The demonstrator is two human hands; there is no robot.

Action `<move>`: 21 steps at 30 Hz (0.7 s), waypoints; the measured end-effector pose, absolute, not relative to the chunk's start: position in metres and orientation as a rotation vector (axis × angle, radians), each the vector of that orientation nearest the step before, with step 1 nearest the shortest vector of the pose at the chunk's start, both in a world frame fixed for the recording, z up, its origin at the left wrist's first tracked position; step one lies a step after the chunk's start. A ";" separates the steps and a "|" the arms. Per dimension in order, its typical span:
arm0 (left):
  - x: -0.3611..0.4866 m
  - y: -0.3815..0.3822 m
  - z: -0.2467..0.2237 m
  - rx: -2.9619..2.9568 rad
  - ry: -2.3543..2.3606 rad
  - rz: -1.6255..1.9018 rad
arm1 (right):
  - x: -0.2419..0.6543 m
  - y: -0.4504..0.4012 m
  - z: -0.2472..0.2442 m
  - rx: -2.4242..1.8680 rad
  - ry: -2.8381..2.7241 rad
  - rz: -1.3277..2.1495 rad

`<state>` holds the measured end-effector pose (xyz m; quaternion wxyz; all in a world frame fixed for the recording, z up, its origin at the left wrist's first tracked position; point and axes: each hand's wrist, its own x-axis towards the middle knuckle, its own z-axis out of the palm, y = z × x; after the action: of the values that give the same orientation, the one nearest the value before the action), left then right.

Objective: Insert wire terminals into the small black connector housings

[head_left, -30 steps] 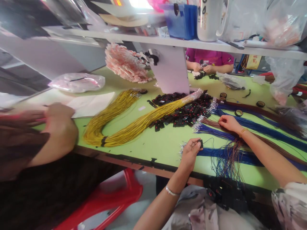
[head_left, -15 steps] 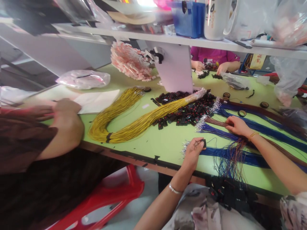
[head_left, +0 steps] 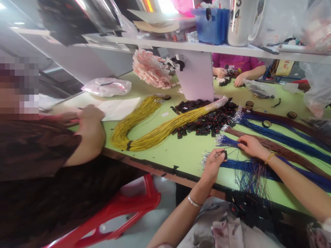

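Note:
My left hand (head_left: 213,164) is closed on a small black connector housing (head_left: 225,154), with a thin dark wire running from it. Fingers of my right hand (head_left: 252,146) pinch at a bundle of blue wires (head_left: 229,142) near its silvery terminal ends; how many they grip is hidden. Just beyond lies a bundle of brown wires (head_left: 274,144). Below my hands, another blue bundle (head_left: 231,163) lies close to the table edge, under a tangle of loose blue and brown wires (head_left: 252,177). Black housings (head_left: 248,203) are heaped near my lap.
Black housings (head_left: 204,125) lie piled mid-table beside a curved yellow wire bundle (head_left: 144,137). Tape rolls (head_left: 266,124) sit farther right. A shelf (head_left: 165,44) spans above. One co-worker's arm (head_left: 89,136) rests at left; another person (head_left: 238,67) works across the table. A red stool (head_left: 124,210) stands below.
My right hand has moved from the brown wires nearer to the blue bundle. My left hand still holds the black housing. The whole view has shifted a little.

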<state>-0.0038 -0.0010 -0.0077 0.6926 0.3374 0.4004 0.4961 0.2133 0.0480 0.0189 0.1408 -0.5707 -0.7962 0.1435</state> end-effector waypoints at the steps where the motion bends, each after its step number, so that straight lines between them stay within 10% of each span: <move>1: -0.004 -0.001 -0.008 0.754 0.893 1.107 | 0.214 0.049 0.018 -1.630 -2.263 0.451; 21: -0.003 0.000 -0.008 0.713 0.855 1.124 | 0.207 0.058 0.028 -1.639 -2.207 0.522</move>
<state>-0.0031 0.0003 -0.0077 0.7031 0.3205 0.3842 0.5053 0.2065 0.0581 0.0279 0.1712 -0.5771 -0.7771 0.1838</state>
